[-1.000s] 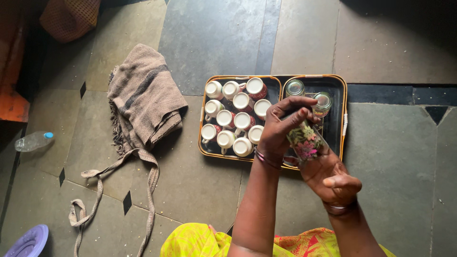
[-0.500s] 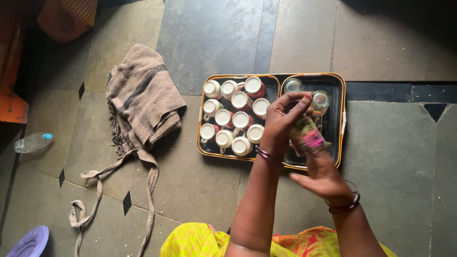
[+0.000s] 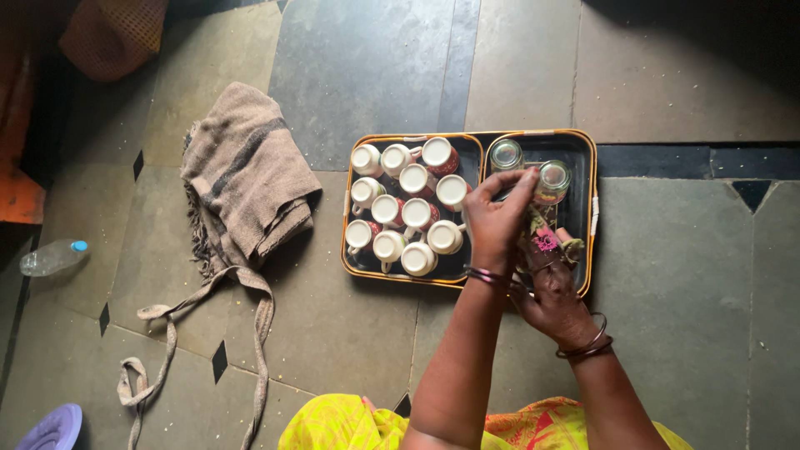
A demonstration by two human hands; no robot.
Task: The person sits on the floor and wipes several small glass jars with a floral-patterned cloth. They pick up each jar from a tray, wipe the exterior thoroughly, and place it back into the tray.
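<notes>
The floor (image 3: 375, 75) was grey stone slabs with small black diamond insets, lit from the left and dark at the upper right. A brown blanket (image 3: 246, 171) lay crumpled on it, a strap (image 3: 204, 317) trailing from it, with a plastic bottle (image 3: 52, 258) and a purple lid (image 3: 50, 429) at the left edge. A black, orange-rimmed tray (image 3: 593, 208) sat on the floor; its left half held upturned cups (image 3: 404, 208), its right half two upturned glasses (image 3: 529, 167).

Both hands worked over the right half. The left hand (image 3: 496, 221) and the right hand (image 3: 550, 296) had their fingers clamped on a flowered glass (image 3: 546, 237) (pink and green print), held just above the tray. Its long axis ran tilted from near the right hand up toward the other glasses; which end was the mouth could not be told.
</notes>
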